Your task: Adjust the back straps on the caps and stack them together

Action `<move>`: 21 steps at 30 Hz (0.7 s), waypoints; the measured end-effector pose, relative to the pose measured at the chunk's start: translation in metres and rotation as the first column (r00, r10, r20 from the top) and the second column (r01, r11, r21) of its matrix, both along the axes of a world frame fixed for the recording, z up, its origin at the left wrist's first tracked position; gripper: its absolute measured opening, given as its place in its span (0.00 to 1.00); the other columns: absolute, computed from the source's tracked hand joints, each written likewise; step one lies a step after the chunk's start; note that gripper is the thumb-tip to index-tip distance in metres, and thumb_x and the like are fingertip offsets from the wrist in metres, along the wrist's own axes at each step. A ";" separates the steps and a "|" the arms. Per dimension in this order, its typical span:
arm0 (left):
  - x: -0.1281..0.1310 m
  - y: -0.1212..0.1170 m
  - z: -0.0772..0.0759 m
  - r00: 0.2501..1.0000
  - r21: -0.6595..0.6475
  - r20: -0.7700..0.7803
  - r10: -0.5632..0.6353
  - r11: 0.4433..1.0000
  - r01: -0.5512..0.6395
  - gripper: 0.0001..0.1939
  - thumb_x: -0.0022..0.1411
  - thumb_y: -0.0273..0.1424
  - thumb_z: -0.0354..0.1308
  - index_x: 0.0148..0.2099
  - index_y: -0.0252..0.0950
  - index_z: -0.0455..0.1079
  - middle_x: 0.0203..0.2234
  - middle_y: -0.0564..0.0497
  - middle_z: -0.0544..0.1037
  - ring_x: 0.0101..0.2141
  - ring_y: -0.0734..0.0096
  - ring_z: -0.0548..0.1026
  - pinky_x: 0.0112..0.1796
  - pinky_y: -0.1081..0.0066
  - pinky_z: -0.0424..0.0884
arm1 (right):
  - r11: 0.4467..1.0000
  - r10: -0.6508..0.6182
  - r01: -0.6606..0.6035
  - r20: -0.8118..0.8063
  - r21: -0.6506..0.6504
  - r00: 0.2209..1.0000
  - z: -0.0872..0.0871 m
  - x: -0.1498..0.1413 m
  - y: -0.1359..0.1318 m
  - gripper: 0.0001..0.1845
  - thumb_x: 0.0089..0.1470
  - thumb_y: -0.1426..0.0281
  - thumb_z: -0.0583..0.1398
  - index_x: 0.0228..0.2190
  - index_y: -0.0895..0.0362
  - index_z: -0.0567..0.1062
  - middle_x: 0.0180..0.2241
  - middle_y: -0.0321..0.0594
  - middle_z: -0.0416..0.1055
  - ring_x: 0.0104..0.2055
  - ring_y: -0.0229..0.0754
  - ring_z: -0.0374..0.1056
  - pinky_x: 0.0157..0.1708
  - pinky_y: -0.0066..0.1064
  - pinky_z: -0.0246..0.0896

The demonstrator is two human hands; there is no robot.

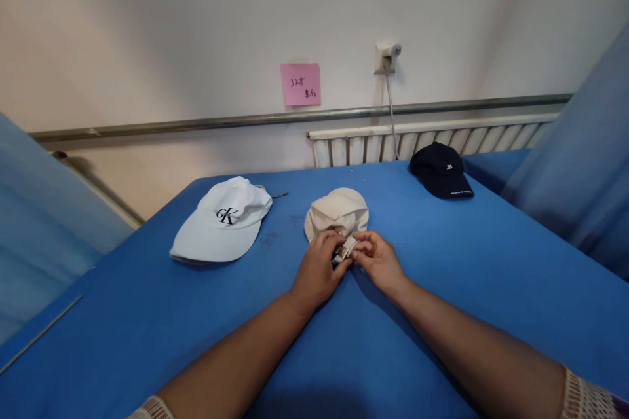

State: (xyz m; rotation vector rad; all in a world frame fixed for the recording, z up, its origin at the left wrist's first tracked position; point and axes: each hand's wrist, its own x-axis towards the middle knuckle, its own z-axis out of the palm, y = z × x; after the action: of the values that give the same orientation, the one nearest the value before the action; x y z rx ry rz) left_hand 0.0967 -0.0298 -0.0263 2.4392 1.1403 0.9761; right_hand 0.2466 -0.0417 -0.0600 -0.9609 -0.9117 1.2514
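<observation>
A beige cap (338, 211) lies in the middle of the blue table (442, 275), its back strap turned toward me. My left hand (318, 270) is curled on the near edge of the cap, fingers pinching the strap and its small buckle. My right hand (377, 259) meets it from the right, fingertips pinched on the same strap end. Both hands touch each other at the strap. What exactly sits under the fingers is partly hidden.
A white cap (223, 221) with a black logo lies left of the beige one. A dark navy cap (441, 171) rests at the far right corner. Behind the table are a radiator (432, 141), a rail, a wall socket with a cable (387, 59) and a pink note (300, 84).
</observation>
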 end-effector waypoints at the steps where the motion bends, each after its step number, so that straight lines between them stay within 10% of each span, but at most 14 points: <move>1: 0.000 0.000 0.001 1.000 0.019 -0.024 0.003 1.000 -0.002 0.15 0.58 0.29 0.59 0.48 0.38 0.67 0.45 0.46 0.72 0.49 0.61 0.69 0.50 0.59 0.66 | 1.000 0.000 0.000 0.002 0.017 1.000 0.001 0.000 0.000 0.20 0.38 0.67 0.67 0.35 0.54 0.68 0.23 0.30 0.72 0.25 0.35 0.66 0.30 0.28 0.59; 7: -0.003 0.005 0.001 0.998 0.021 -0.050 0.024 1.000 -0.023 0.10 0.63 0.30 0.55 0.47 0.38 0.69 0.43 0.46 0.76 0.45 0.63 0.73 0.47 0.60 0.67 | 0.990 -0.082 0.064 -0.140 -0.125 0.987 0.013 0.001 -0.007 0.25 0.33 0.63 0.72 0.31 0.54 0.67 0.26 0.35 0.76 0.28 0.38 0.71 0.30 0.30 0.63; 11: -0.004 0.006 -0.002 0.999 -0.006 0.034 0.028 1.000 -0.028 0.09 0.63 0.30 0.55 0.46 0.38 0.70 0.41 0.47 0.77 0.43 0.64 0.74 0.46 0.63 0.70 | 0.953 0.018 -0.113 -0.321 -0.282 0.947 0.017 0.005 -0.014 0.19 0.40 0.61 0.71 0.29 0.58 0.72 0.29 0.41 0.77 0.31 0.39 0.72 0.32 0.30 0.66; 21: 0.000 -0.002 0.001 0.999 0.065 0.000 -0.039 0.997 0.038 0.09 0.63 0.29 0.54 0.46 0.38 0.68 0.41 0.46 0.76 0.45 0.63 0.73 0.48 0.61 0.69 | 0.949 0.088 -0.236 -0.541 -0.211 0.836 0.006 0.013 -0.002 0.06 0.45 0.74 0.68 0.27 0.58 0.76 0.29 0.37 0.74 0.29 0.35 0.70 0.31 0.26 0.66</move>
State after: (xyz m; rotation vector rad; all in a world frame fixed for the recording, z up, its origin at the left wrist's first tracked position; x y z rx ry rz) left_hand 0.0965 -0.0322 -0.0249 2.5007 1.0730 1.0185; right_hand 0.2592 -0.0438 -0.0539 -0.6911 -0.3951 1.7121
